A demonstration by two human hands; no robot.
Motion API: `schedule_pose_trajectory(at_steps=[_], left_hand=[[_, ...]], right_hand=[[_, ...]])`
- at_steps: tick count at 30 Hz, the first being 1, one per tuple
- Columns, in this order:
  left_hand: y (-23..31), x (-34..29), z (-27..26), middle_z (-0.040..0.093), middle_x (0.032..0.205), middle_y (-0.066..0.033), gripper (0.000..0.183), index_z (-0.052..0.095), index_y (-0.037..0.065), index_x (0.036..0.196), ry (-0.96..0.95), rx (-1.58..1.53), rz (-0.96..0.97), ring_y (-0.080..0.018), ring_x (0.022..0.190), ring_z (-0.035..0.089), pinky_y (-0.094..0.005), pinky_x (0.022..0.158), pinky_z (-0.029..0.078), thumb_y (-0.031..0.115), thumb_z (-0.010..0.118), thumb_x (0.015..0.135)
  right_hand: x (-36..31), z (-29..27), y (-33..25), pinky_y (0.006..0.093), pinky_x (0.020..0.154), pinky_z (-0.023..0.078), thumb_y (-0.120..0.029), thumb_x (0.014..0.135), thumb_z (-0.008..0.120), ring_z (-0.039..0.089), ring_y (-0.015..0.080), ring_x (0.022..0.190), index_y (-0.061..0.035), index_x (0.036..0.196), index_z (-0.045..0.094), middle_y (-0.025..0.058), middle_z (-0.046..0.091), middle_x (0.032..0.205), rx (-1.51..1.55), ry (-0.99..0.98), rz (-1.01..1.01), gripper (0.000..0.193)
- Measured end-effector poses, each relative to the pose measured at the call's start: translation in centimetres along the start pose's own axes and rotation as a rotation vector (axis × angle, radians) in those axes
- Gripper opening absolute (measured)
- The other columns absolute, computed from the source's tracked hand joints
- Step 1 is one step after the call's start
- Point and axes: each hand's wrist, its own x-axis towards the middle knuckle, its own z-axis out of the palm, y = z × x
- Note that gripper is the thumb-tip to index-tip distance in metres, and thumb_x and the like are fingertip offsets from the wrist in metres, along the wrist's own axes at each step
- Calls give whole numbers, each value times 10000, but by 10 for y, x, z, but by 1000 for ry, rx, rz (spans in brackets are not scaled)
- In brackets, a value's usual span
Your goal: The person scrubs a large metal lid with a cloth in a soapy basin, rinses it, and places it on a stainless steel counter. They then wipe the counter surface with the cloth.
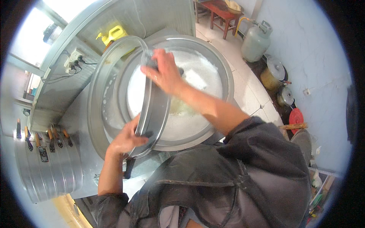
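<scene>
A wide metal basin holds water under white foam. Tilted up on its left side over it is a second large metal basin, wet, with suds along its inner wall. My left hand grips this tilted basin at its near rim, thumb and fingers on either side of the edge. At the far part of the same rim, my right hand is closed round a grey scrubber, pressed to the metal; its exact make is partly hidden by the fingers. A pale rectangular patch shows in the foam.
A yellow jug stands behind the basins. Left are a power strip with plugs and a metal drum with several knives along its top. A gas cylinder, lidded pots and a red stool line the right.
</scene>
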Motion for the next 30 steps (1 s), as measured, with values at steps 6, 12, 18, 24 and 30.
schedule_pose_trajectory(at_steps=[6, 12, 18, 24, 30], left_hand=[[23, 43, -7, 535, 1137, -7, 718, 449, 23, 1280, 100, -185, -166, -122, 1053, 491, -273, 926, 380, -93, 593, 586], [14, 5, 10, 495, 1245, -34, 829, 334, 31, 1379, 63, -30, -74, -134, 1133, 449, -281, 961, 361, -118, 601, 609], [12, -28, 29, 549, 1147, -13, 689, 436, 35, 1309, 63, -247, -302, -117, 1056, 495, -283, 928, 396, -128, 591, 659], [4, -31, 15, 563, 1099, -2, 637, 482, 29, 1247, 83, -211, -335, -114, 1011, 510, -273, 937, 385, -152, 620, 652], [32, -8, 9, 528, 1203, -70, 778, 337, -6, 1370, 226, -290, -244, -154, 1063, 507, -292, 952, 380, -80, 681, 676]], right_hand=[[-72, 18, -13, 436, 894, 331, -224, 854, 564, 423, 357, 1054, -45, 955, 487, 173, 494, 1130, 166, 40, -300, 220], [43, 28, 37, 451, 838, 394, -259, 827, 556, 486, 390, 934, -20, 986, 518, 193, 556, 1042, 104, 34, 122, 289], [107, 51, 107, 447, 857, 442, -320, 787, 518, 552, 422, 989, 46, 986, 565, 263, 576, 1069, 107, -274, 340, 419], [28, 22, 142, 455, 825, 457, -293, 804, 526, 548, 414, 969, 20, 1012, 589, 236, 589, 1016, -542, -611, 53, 380], [-57, 14, 179, 418, 938, 422, -178, 777, 571, 462, 347, 1121, 30, 1201, 497, 191, 487, 1225, -681, -1412, -340, 479]])
